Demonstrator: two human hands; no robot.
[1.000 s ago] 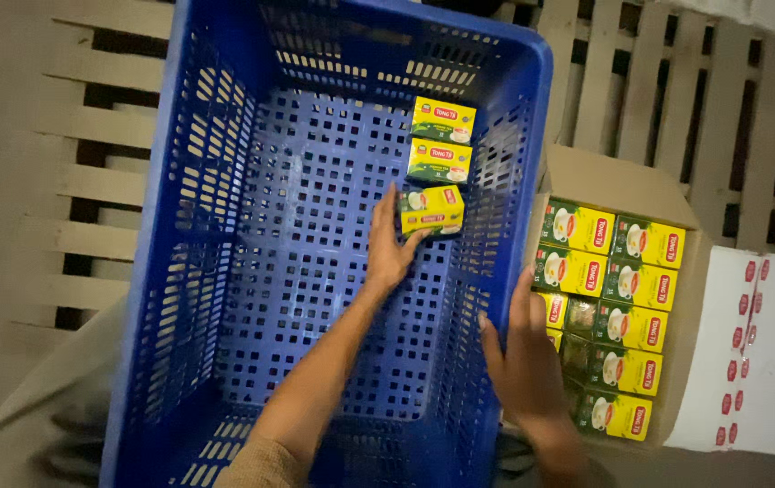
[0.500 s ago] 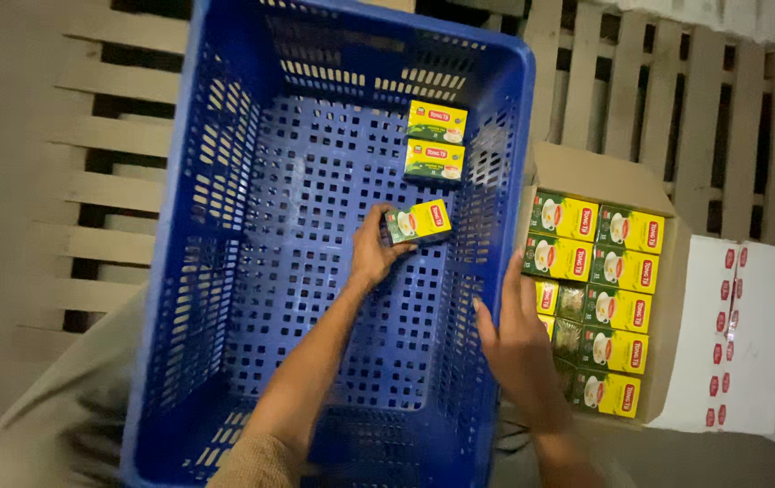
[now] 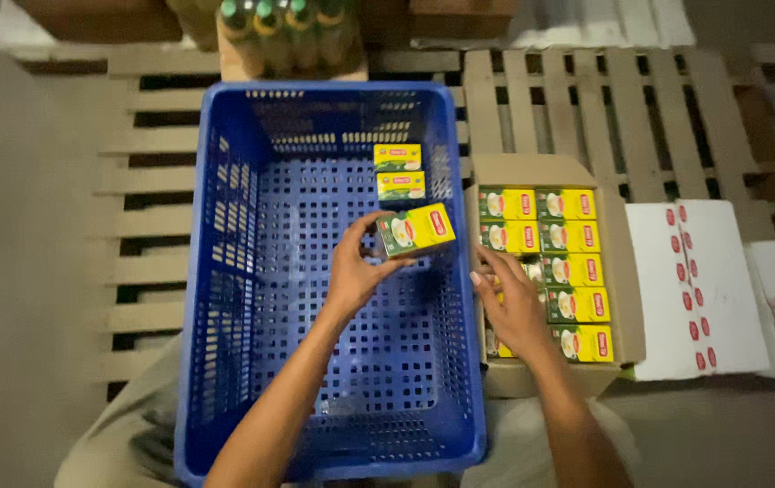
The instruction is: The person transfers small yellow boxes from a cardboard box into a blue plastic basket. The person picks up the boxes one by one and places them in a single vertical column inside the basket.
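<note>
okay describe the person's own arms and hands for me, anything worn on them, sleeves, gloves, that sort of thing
Both forearms are bare as far as the picture shows: no sleeves reach into view. The left hand and the right hand wear no gloves. No watch, bracelet or ring can be made out on either wrist or on the fingers that show, though the light is dim. The upper arms lie outside the picture.

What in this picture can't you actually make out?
- Head view: the right hand covers part of the cardboard box, so the yellow packs beneath it are hidden.
- The left hand grips a yellow pack; its far faces are hidden.
- The green-capped bottles are cut off by the top edge.
- The blue crate: its near corners are hidden by the arms.
</note>
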